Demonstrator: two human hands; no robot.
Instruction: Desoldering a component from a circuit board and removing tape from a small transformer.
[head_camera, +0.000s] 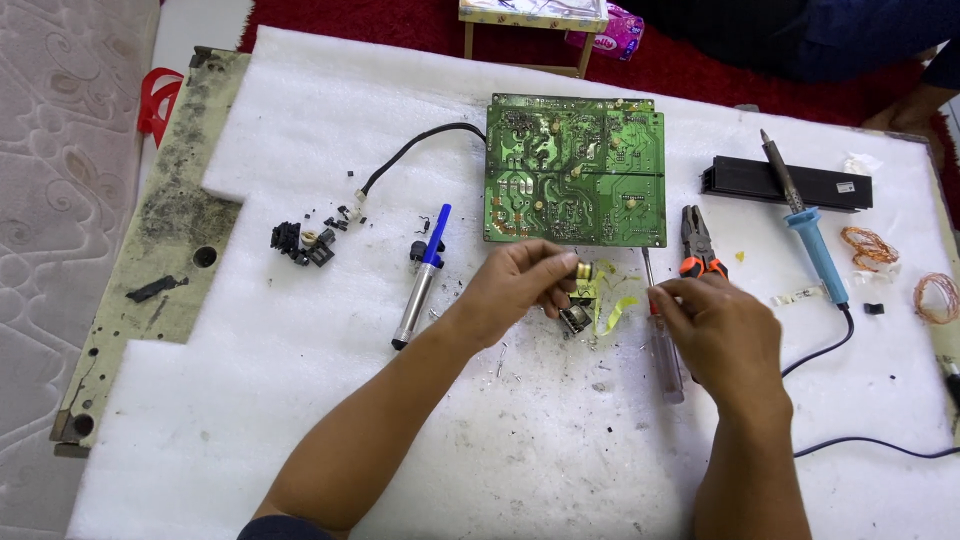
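Left hand: the left hand (515, 285) was seen over the middle of the foam-covered counter (300, 420), its grip closed on a small transformer (577, 290) wrapped in yellow tape, which was held just above the foam.
Right hand: the right hand (715, 325) was held just right of the transformer, fingertips pinched together; what was caught between them could not be told. A loose strip of yellow tape (618, 308) was seen between the two hands.
Screwdriver: a screwdriver (662, 335) with a clear handle was laid on the foam, partly under the right hand.
Desoldering pump: a silver pump with a blue plunger (420, 278) was laid left of the left hand, well apart from it.
Pliers: orange-handled pliers (697, 242) were laid just beyond the right hand.
Circuit board: a green circuit board (575, 170) was laid solder side up beyond both hands, with a black cable (415, 150) run off its left edge.
Loose parts: small black components (300, 242) were scattered at the left of the foam.
Soldering iron: a blue-handled soldering iron (805, 225) was laid at the right, its tip rested on a black heat sink (785, 183).
Copper wire: coils of copper wire (868, 246) were laid at the far right.
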